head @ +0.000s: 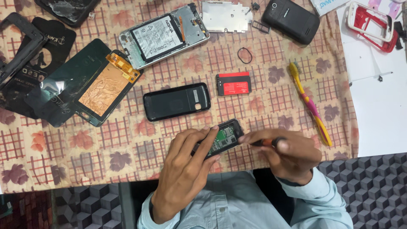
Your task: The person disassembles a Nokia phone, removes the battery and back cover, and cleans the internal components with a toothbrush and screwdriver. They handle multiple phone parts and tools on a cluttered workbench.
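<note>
My left hand (188, 163) grips a small opened phone body (224, 136) with its green circuit board showing, held near the table's front edge. My right hand (288, 154) holds a small screwdriver (265, 143) with an orange and black handle, its tip against the phone's right end. Just beyond lies a black phone back cover (176, 101), and to its right a red and black battery (233, 83).
On the patterned cloth (85, 144) lie a detached screen panel with copper backing (91, 87), an opened smartphone with its battery showing (163, 34), a metal shield plate (225, 16), a black phone (290, 19), a rubber ring (244, 55), a yellow and pink toothbrush (309, 104) and a red and white frame (373, 25).
</note>
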